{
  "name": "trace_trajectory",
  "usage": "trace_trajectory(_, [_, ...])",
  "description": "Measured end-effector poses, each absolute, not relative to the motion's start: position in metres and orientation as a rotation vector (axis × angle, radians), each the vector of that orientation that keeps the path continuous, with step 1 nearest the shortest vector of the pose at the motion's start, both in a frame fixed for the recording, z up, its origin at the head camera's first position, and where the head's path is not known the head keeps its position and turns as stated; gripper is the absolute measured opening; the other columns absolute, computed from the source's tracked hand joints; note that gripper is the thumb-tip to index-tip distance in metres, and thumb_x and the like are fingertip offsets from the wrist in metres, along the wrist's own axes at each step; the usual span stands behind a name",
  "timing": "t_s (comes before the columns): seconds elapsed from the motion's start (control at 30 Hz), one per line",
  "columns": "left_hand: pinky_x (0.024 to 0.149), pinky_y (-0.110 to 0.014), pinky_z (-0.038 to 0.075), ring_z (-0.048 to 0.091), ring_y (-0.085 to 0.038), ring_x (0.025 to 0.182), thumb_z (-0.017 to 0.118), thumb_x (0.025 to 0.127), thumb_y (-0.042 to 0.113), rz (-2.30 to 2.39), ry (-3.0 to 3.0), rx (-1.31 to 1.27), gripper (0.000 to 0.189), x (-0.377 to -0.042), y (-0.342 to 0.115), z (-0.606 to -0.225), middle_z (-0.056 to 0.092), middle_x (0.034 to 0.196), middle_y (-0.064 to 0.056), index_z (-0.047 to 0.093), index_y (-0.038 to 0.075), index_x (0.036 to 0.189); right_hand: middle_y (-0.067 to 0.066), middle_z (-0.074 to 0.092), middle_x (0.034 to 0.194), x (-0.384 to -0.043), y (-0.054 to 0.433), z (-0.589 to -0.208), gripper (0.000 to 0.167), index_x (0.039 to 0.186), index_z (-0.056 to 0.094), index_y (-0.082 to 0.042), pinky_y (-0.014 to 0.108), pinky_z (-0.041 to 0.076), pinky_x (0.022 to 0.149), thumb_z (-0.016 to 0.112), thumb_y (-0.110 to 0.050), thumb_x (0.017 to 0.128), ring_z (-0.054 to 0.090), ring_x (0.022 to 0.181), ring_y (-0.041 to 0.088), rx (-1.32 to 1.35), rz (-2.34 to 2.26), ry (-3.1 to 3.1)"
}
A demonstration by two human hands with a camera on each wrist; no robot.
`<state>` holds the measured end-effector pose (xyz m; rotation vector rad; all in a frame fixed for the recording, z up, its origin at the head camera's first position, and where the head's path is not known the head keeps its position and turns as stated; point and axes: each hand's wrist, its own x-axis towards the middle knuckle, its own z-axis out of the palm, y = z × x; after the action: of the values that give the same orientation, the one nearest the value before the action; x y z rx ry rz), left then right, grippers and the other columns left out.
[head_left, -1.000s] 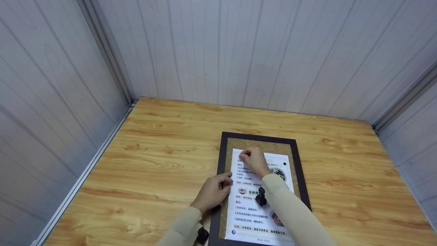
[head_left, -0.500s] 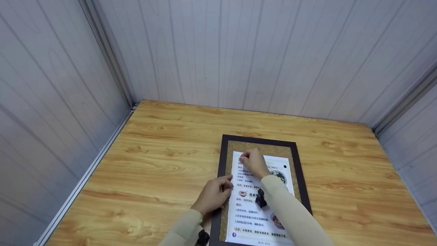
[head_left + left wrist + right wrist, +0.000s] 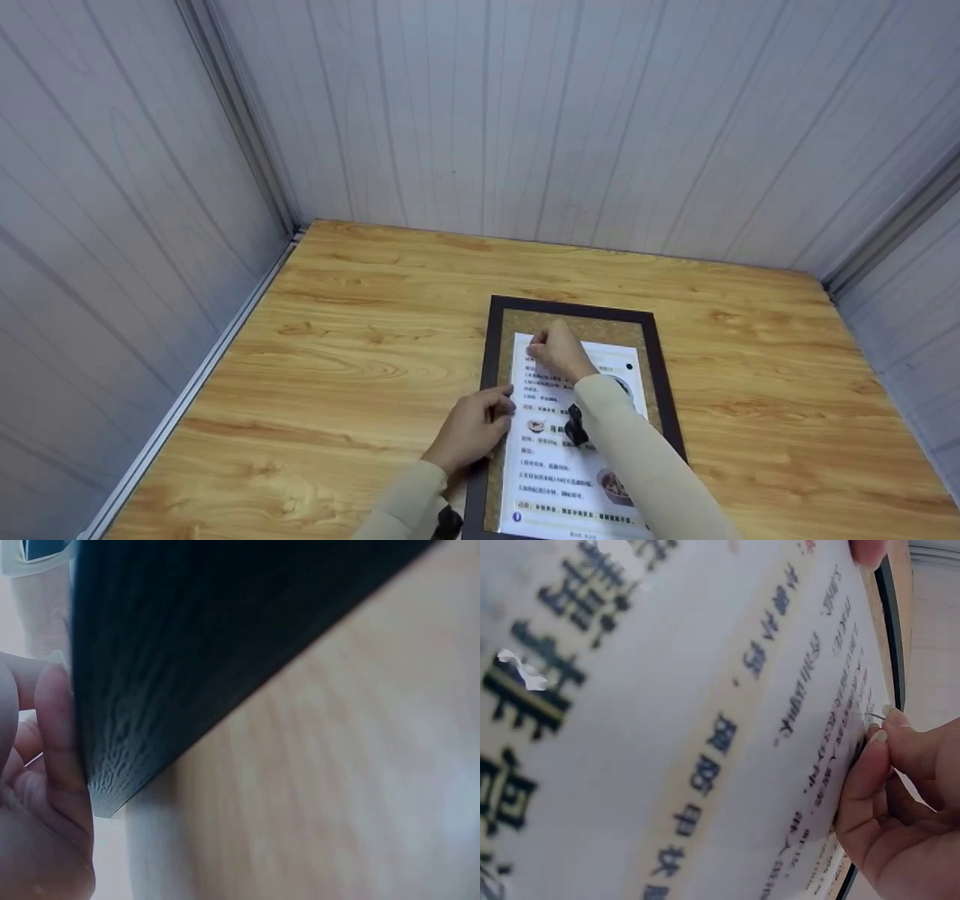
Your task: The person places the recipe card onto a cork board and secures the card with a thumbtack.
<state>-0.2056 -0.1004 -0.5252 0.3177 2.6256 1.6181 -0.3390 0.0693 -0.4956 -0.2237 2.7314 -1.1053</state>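
A dark-framed cork board (image 3: 495, 352) lies on the table with a printed, glossy recipe sheet (image 3: 555, 480) on it. My right hand (image 3: 561, 352) is at the sheet's top left corner, pinching a pushpin between thumb and fingers. Its thin metal point (image 3: 875, 715) shows against the paper in the right wrist view; the head is hidden in the fingers. A black pushpin (image 3: 629, 367) sits at the top right corner, and a purple one (image 3: 517, 517) at the bottom left. My left hand (image 3: 469, 427) rests over the frame's left side, relaxed fingers touching the sheet's left edge.
The board rests on a wood-grain table (image 3: 337, 375), close to its front. Pale panel walls (image 3: 465, 112) stand behind and at both sides of the table. In the left wrist view the frame's dark edge (image 3: 187, 637) fills much of the picture.
The right hand stays at the top left corner with only a slight shift. The left hand keeps its place at the sheet's edge. The head view has tilted slightly.
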Motion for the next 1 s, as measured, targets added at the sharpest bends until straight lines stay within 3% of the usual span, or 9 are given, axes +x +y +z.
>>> trace_trajectory(0.2, [0.091,-0.036,0.05,0.051,-0.027,0.129,0.063,0.093,0.005,1.635,2.621,0.313,0.013,-0.2054,-0.1015,-0.5268,0.058,0.138,-0.01,0.073,0.009,0.1,0.005,0.061,0.078,-0.3373,0.0663,-0.4948,0.009,0.081,0.069,-0.005,0.033,0.046,0.066,0.067,-0.005,0.089,0.055,0.072,0.019,-0.228,-1.092,2.738])
trace_trajectory(0.63, [0.101,-0.042,0.045,0.049,-0.03,0.131,0.062,0.093,0.006,1.592,2.637,0.312,0.014,-0.2051,-0.0994,-0.5256,0.057,0.14,-0.007,0.073,0.011,0.101,0.001,0.054,0.069,-0.3383,0.0668,-0.4968,0.017,0.071,0.064,-0.007,0.031,0.039,0.061,0.064,-0.001,0.087,0.047,0.063,0.017,-0.297,-1.097,2.765])
trace_trajectory(1.0, [0.106,-0.044,0.041,0.048,-0.03,0.132,0.062,0.093,0.007,1.575,2.642,0.303,0.015,-0.2049,-0.0988,-0.5236,0.056,0.141,-0.009,0.073,0.011,0.101,0.004,0.062,0.077,-0.3396,0.0656,-0.4955,0.015,0.076,0.069,-0.006,0.033,0.047,0.067,0.066,-0.001,0.09,0.056,0.07,0.019,-0.281,-1.062,2.777])
